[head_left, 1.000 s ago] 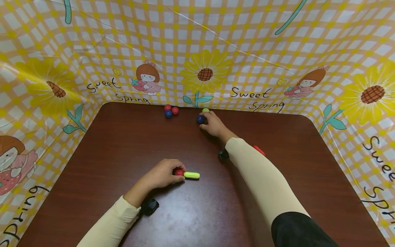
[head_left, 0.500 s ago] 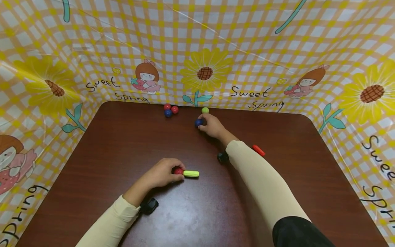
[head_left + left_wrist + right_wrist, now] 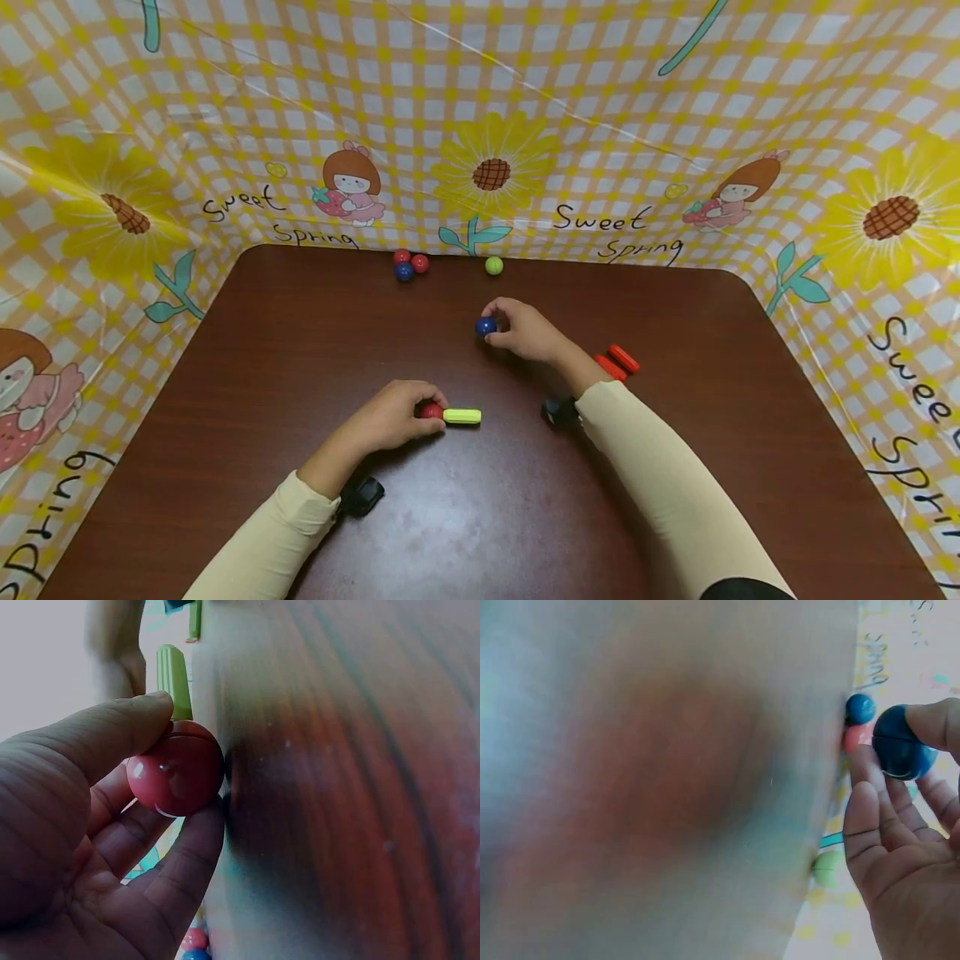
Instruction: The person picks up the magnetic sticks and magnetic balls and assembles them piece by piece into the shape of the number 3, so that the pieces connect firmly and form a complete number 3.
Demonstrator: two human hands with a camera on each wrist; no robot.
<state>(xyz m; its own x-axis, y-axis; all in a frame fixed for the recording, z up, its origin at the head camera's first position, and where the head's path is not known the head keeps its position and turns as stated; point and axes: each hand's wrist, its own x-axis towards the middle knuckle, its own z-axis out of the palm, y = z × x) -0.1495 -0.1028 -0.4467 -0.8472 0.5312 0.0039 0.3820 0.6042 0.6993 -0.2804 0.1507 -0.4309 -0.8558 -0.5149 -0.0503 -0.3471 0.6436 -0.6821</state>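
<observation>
Two bare hands each pinch a ball. The left hand [image 3: 386,418] has its thumb on one side of a red ball [image 3: 432,412] and fingers on the other. A yellow-green stick [image 3: 462,416] touches that ball and points away from the hand. The right hand [image 3: 531,332], farther up the brown table [image 3: 322,333], pinches a blue ball [image 3: 486,327] with thumb and fingers. Each wrist wears a little black box [image 3: 363,497]. Two red sticks [image 3: 624,358] lie side by side near the right wrist. At the back, a green ball [image 3: 493,266] sits by the checked cloth [image 3: 420,75]. Left of it, two more red balls [image 3: 420,263] and another blue one [image 3: 404,272] are bunched together. Big yellow flowers [image 3: 517,158] decorate the cloth.
</observation>
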